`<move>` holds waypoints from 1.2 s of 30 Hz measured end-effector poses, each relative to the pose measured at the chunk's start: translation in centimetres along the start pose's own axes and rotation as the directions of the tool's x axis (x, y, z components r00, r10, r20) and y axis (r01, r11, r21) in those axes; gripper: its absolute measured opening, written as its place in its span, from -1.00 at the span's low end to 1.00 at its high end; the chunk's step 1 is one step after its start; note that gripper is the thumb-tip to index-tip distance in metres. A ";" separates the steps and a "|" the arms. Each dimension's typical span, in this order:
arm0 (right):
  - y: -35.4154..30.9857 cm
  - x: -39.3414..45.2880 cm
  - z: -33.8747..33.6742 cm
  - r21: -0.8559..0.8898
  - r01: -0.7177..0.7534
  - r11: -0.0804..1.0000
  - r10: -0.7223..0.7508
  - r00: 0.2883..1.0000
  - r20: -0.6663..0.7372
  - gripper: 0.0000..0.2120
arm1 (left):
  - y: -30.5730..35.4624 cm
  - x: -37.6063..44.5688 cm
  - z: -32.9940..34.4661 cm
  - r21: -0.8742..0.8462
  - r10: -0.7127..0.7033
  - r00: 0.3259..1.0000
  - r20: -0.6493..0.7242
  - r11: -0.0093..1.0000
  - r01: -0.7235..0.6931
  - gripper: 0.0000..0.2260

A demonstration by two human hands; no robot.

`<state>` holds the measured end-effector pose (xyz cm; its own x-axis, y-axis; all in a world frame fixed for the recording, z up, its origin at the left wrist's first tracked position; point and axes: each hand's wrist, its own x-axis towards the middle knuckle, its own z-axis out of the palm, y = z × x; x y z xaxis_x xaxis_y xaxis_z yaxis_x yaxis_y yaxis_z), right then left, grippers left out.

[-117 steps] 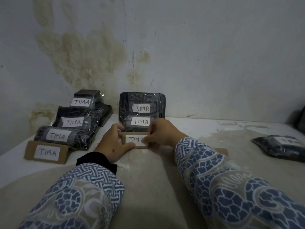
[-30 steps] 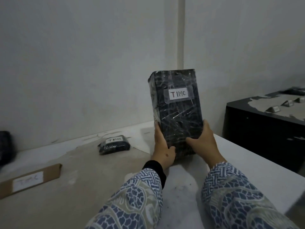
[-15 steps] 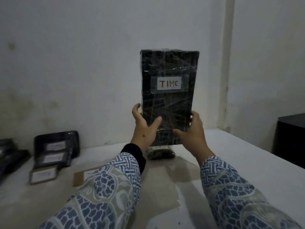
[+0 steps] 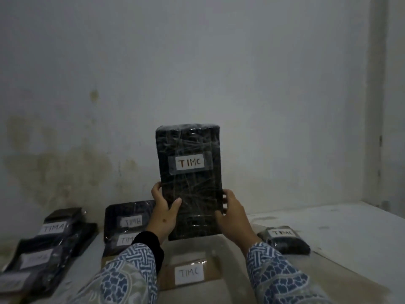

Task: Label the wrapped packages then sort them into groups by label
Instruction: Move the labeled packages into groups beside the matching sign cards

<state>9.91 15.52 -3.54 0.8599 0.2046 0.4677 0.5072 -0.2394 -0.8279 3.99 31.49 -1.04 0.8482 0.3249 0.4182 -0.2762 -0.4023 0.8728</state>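
Note:
I hold a tall black wrapped package (image 4: 189, 148) labelled TIMC upright above the table, near the back wall. My left hand (image 4: 163, 212) grips its lower left edge, thumb across the front. My right hand (image 4: 233, 212) grips its lower right edge. Below it lies a brown cardboard package (image 4: 189, 274) labelled TIMC. A small black wrapped package (image 4: 285, 239) labelled TIMC lies to the right. A stack of black packages labelled TIMB (image 4: 128, 222) leans at the wall behind my left forearm. A row of TIMA packages (image 4: 53, 227) lies at the far left.
The white table (image 4: 341, 229) runs rightward to a wall corner. The stained wall (image 4: 65, 167) stands directly behind the stacks. A brownish worn patch covers the table surface near me.
The view has swung left, bringing the TIMA and TIMB stacks into sight. Both hands have carried the tall TIMC package leftward and lower, over the cardboard TIMC package.

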 end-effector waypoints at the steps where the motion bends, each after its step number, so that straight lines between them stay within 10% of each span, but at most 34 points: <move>1: 0.3 0.1 0.7 0.014 -0.031 0.999 0.031 0.999 0.012 -0.56 | -0.5 0.3 -0.4 0.006 -0.004 1.000 0.008 1.000 0.004 -0.41; 28: 6.6 5.1 5.9 -0.221 -0.120 0.968 0.155 0.977 0.146 -0.26 | -8.2 5.7 -0.2 0.212 -0.098 0.995 0.024 0.973 0.091 -0.52; 36: 5.6 3.6 1.8 -0.427 -0.069 0.902 0.147 0.977 0.152 -0.26 | -4.6 4.1 2.3 0.247 0.043 0.932 -0.361 0.968 0.051 -0.36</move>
<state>15.74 16.63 -7.02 0.9061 0.3095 0.2885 0.4228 -0.6350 -0.6465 9.75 32.68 -3.93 0.6152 0.5945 0.5177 -0.1120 -0.5841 0.8039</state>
